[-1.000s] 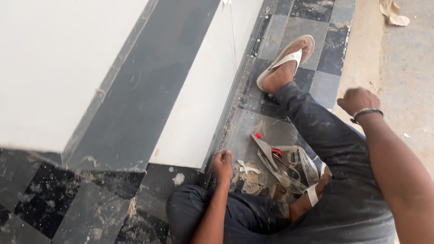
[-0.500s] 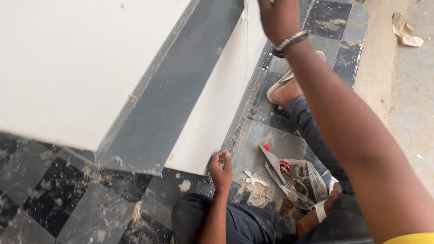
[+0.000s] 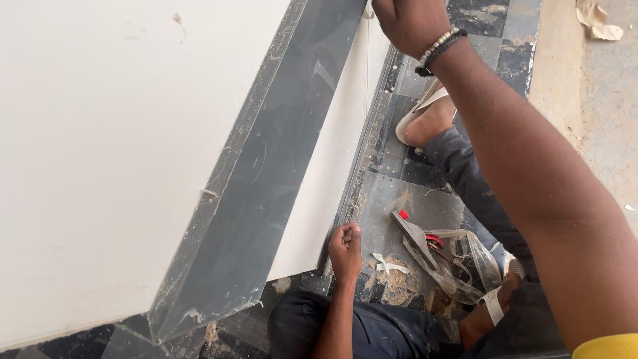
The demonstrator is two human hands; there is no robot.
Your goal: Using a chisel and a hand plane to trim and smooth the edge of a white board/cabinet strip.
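Note:
I sit on a dark tiled floor beside a white cabinet (image 3: 100, 133) that has a grey slanted band (image 3: 266, 173) along its edge. My left hand (image 3: 345, 244) is low, its fingers curled shut against the bottom corner of the white door panel (image 3: 332, 166). My right hand (image 3: 409, 23), with bead bracelets on its wrist, is raised to the panel's upper edge. Its fingers are turned away, so I cannot tell whether it holds anything.
A clear plastic bag (image 3: 465, 262) with a red-tipped tool (image 3: 412, 234) lies on the tiles by my legs. Paper scraps (image 3: 391, 267) and sawdust lie beside my left hand. My sandalled foot (image 3: 425, 119) rests near the cabinet base. Crumpled paper (image 3: 598, 20) lies far right.
My right arm has swung from my right side up and across to the top of the door panel. My left hand has stayed at the panel's bottom corner.

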